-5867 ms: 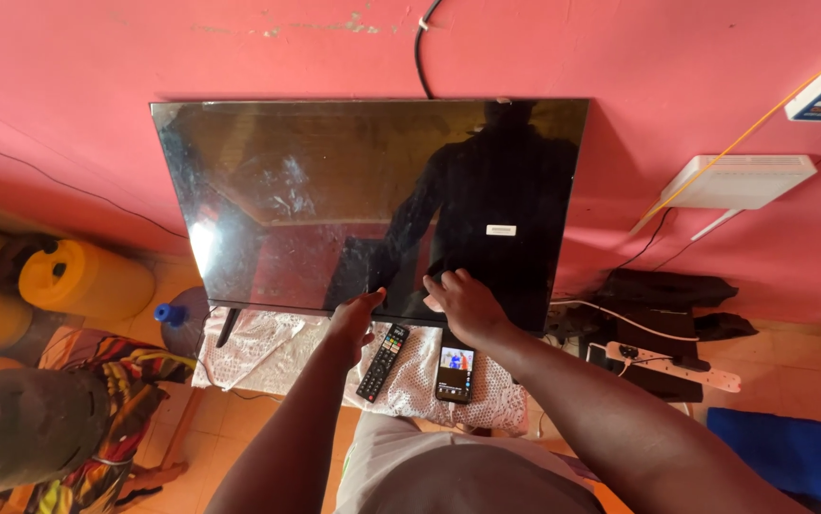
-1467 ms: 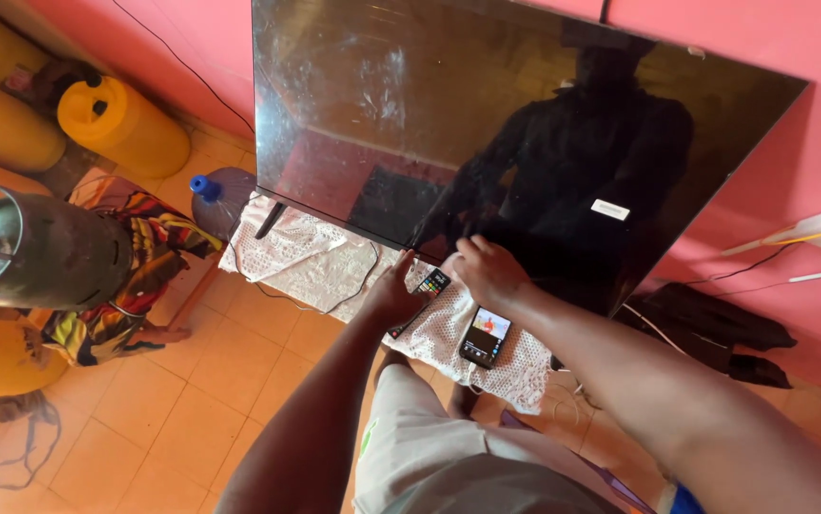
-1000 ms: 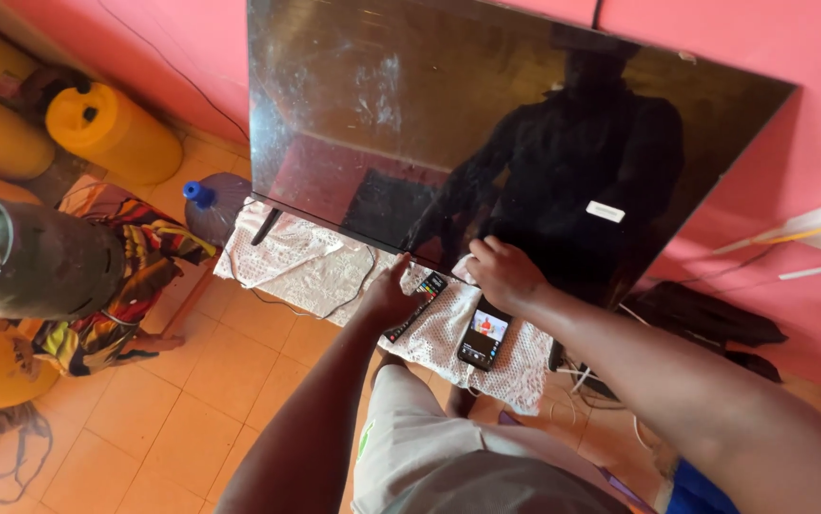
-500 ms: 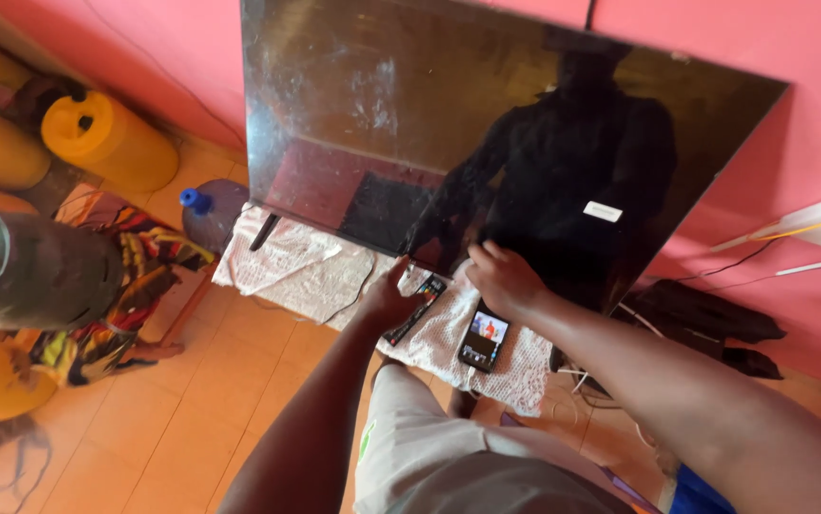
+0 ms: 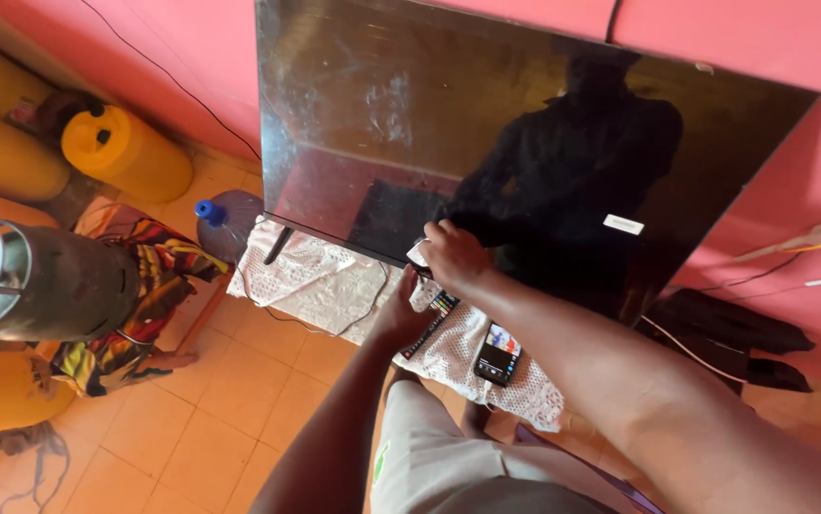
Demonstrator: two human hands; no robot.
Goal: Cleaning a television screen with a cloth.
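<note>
Both hands were up at the bottom edge of the big dark television, which leaned against the pink wall. The right hand was curled, its fingers pinched on a small white cloth pressed against the lower part of the screen. The left hand sat just below it, resting on the lace cover of the tabletop, right against the near end of a black remote; whether its fingers had actually closed on the remote, I couldn't tell from here. The remote lay slanted under both hands, its coloured buttons showing. Just to the right of it, near the right forearm, a phone lay flat on the lace with its screen lit. A thin cable trailed across the lace to the left of the left hand. Farther left, on the floor, stood a clear water bottle with a blue cap, yellow jerrycans and a grey gas cylinder.
</note>
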